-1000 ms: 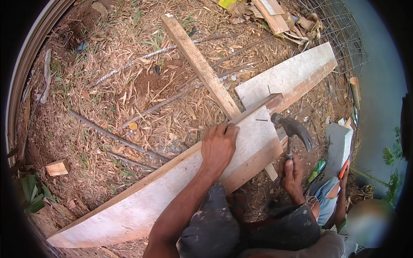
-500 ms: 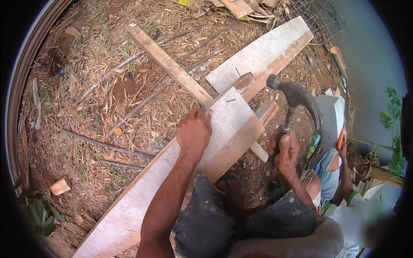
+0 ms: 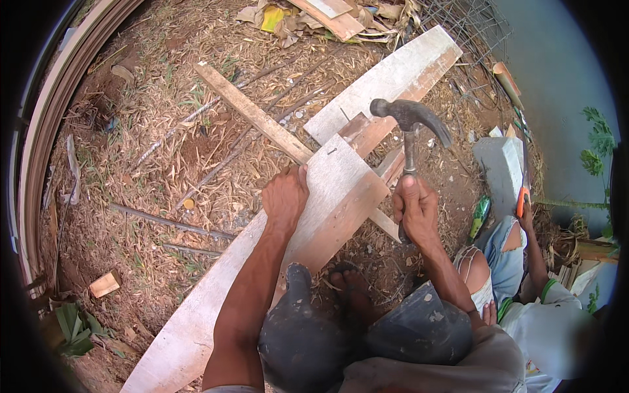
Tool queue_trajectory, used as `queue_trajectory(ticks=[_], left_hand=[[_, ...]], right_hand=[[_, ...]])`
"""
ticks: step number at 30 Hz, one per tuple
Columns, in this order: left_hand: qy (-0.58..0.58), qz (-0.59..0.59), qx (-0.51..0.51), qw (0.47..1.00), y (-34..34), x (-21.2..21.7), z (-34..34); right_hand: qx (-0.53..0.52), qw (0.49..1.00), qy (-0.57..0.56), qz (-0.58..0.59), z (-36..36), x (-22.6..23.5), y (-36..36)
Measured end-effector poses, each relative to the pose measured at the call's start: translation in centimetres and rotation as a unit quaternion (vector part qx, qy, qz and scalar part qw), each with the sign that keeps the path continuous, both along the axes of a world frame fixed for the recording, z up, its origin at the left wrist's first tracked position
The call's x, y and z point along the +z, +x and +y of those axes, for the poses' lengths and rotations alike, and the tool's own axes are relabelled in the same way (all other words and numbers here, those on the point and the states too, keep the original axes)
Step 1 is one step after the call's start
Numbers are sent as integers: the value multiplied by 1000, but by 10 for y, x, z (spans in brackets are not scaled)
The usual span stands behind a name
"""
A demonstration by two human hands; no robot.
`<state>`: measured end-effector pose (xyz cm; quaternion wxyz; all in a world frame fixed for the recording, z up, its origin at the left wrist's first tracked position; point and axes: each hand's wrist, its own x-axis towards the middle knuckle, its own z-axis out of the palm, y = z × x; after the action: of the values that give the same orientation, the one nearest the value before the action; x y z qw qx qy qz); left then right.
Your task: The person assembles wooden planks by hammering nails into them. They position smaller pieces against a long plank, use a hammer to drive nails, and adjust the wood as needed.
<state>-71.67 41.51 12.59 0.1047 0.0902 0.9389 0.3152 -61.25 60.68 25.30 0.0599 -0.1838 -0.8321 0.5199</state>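
Observation:
My right hand (image 3: 418, 208) is closed round the handle of a claw hammer (image 3: 410, 116), its dark head raised beyond the end of a long whitish board (image 3: 327, 203). At the board's far left edge, my left hand (image 3: 285, 195) grips the wood, fingers curled and thumb toward the end. Near that end a nail (image 3: 332, 151) sticks up at a slant. A second nail (image 3: 344, 114) stands by a small wood block (image 3: 354, 126), against another whitish board (image 3: 393, 82). Beneath the long board a narrow wooden strip (image 3: 255, 112) crosses over.
To the right, another person's hand (image 3: 526, 219) holds an orange-handled tool (image 3: 522, 200) beside a grey block (image 3: 495, 167). A green bottle (image 3: 480, 216) lies close by. Metal rods (image 3: 170, 221) rest on leaf-strewn ground at left, and wire mesh (image 3: 468, 33) is at the far right.
The hammer in my right hand has shifted left and slightly up, closer to the board's end. My left hand keeps its grip on the board while the whole view has shifted a little.

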Motion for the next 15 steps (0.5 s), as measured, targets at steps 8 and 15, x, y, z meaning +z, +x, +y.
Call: queue_trajectory(ticks=[8, 15], left_hand=[[18, 24, 14, 999, 4, -4, 0], [-21, 11, -12, 1000, -3, 7, 1]], right_hand=[[72, 800, -174, 570, 5, 82, -16], [48, 982, -127, -134, -20, -23, 7]])
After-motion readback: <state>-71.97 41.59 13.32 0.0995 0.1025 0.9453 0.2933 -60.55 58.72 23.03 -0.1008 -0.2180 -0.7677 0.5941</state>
